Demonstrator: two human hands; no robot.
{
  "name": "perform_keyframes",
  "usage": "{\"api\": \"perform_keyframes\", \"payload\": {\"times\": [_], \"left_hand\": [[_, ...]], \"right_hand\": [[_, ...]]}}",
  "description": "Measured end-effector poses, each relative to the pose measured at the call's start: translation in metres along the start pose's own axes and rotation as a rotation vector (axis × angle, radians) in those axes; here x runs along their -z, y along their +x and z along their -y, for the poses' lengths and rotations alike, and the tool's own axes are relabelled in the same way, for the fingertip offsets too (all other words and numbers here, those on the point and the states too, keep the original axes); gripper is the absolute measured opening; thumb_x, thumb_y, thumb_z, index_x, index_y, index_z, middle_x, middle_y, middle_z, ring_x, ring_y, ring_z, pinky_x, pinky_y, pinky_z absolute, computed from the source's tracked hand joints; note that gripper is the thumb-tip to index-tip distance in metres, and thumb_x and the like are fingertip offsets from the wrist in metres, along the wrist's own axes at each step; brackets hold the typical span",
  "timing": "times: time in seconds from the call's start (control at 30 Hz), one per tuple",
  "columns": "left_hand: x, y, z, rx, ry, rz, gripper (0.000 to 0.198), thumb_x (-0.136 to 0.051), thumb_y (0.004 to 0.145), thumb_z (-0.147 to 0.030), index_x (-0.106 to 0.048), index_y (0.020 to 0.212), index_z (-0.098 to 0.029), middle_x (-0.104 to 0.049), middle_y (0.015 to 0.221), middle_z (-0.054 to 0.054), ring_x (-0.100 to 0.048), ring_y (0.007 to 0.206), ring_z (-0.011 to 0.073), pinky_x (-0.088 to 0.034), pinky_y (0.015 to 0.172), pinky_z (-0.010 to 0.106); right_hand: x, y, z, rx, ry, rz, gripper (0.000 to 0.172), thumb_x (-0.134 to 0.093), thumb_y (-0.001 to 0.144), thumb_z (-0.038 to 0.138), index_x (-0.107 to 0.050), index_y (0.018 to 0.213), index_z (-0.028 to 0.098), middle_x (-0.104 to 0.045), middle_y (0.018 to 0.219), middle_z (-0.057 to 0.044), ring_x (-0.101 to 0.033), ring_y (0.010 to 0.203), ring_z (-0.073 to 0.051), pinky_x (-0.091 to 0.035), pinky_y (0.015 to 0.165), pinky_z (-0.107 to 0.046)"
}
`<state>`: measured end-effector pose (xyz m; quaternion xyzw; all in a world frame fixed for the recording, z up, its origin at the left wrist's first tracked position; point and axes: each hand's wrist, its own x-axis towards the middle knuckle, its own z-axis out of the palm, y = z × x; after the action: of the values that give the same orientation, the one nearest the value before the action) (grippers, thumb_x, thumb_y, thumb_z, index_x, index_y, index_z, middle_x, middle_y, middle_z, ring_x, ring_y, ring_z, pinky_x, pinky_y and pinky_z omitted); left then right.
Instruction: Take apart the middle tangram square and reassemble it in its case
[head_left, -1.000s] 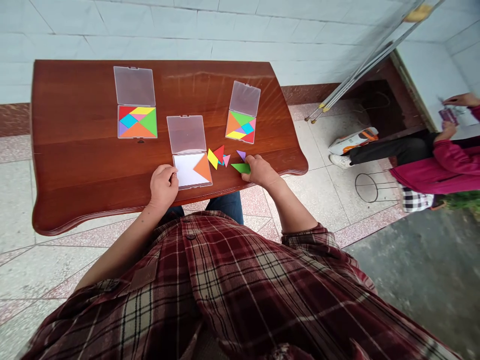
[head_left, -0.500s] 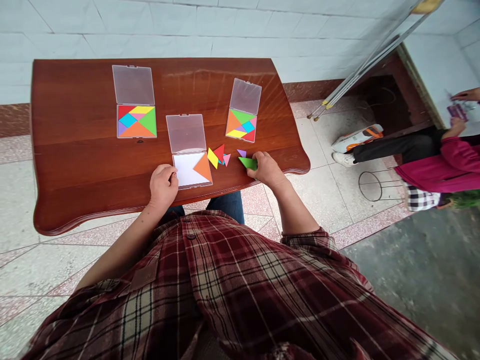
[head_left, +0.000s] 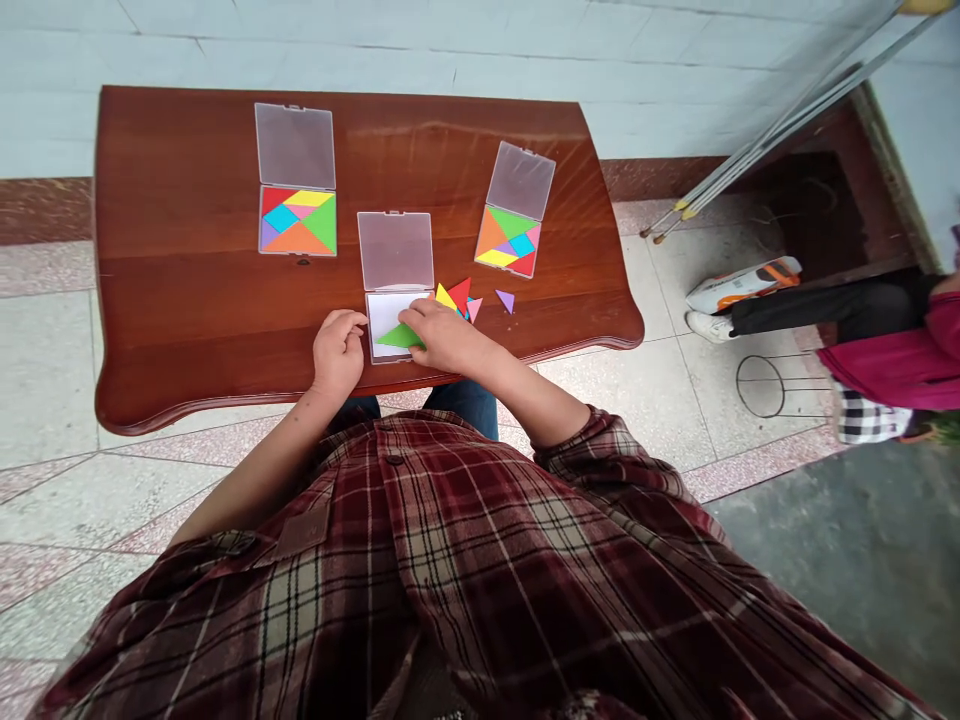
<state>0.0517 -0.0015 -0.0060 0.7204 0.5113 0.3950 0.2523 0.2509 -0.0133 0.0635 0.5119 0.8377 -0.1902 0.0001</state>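
Note:
My right hand (head_left: 441, 335) is closed on a green triangular tangram piece (head_left: 396, 337) over the white bottom of an open clear tangram case (head_left: 382, 309). At the case's left edge rests my left hand (head_left: 338, 350), its fingers curled against the rim. The orange triangle in the case is almost wholly hidden by my right hand. Just right of the case lie a yellow piece (head_left: 445, 297), a red triangle (head_left: 460, 292) and a pink triangle (head_left: 474, 309), with a bit of blue beneath them. A purple triangle (head_left: 506, 301) lies apart, farther right.
Two open cases with filled tangrams, the left one (head_left: 298, 222) and the right one (head_left: 508, 243), lie farther back on the wooden table (head_left: 187, 300). Crutches (head_left: 742, 150) lean at the right. A seated person's leg (head_left: 787, 305) and a wire-frame stand (head_left: 760, 386) are beyond the table.
My right hand has carried the green triangle leftward from the table to over the case. My left hand stays at the case's left edge. The camera view has shifted slightly.

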Motion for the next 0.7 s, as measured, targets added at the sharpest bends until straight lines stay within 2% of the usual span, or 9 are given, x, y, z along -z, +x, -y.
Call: {"api": "perform_keyframes", "payload": {"times": [0.2, 0.4, 0.7], "left_hand": [[-0.0004, -0.0009, -0.0024, 0.025, -0.026, 0.007, 0.030, -0.039, 0.071, -0.005, -0.063, 0.084, -0.020, -0.064, 0.091, 0.003, -0.058, 0.074, 0.0144, -0.052, 0.077, 0.030], [-0.0009, -0.0017, -0.0048, 0.029, -0.025, 0.023, 0.031, -0.039, 0.072, -0.006, -0.063, 0.084, -0.019, -0.065, 0.093, 0.003, -0.058, 0.073, 0.0137, -0.052, 0.076, 0.029], [-0.0009, -0.0024, -0.0055, 0.026, -0.013, 0.034, 0.029, -0.040, 0.076, -0.008, -0.064, 0.085, -0.020, -0.066, 0.094, 0.004, -0.060, 0.080, 0.0158, -0.053, 0.080, 0.031]], "right_hand": [[0.0004, 0.0090, 0.0113, 0.047, -0.136, 0.070, 0.036, -0.057, 0.082, 0.017, -0.059, 0.117, 0.010, -0.060, 0.118, -0.018, -0.052, 0.106, -0.030, -0.037, 0.092, -0.041], [-0.0013, 0.0090, 0.0088, 0.106, -0.143, 0.080, 0.039, -0.056, 0.082, 0.014, -0.057, 0.121, 0.012, -0.061, 0.119, -0.017, -0.052, 0.104, -0.030, -0.035, 0.089, -0.041], [-0.0006, 0.0084, 0.0077, 0.106, -0.138, 0.078, 0.042, -0.054, 0.081, 0.011, -0.057, 0.124, 0.011, -0.060, 0.120, -0.017, -0.052, 0.106, -0.030, -0.035, 0.090, -0.041]]}}
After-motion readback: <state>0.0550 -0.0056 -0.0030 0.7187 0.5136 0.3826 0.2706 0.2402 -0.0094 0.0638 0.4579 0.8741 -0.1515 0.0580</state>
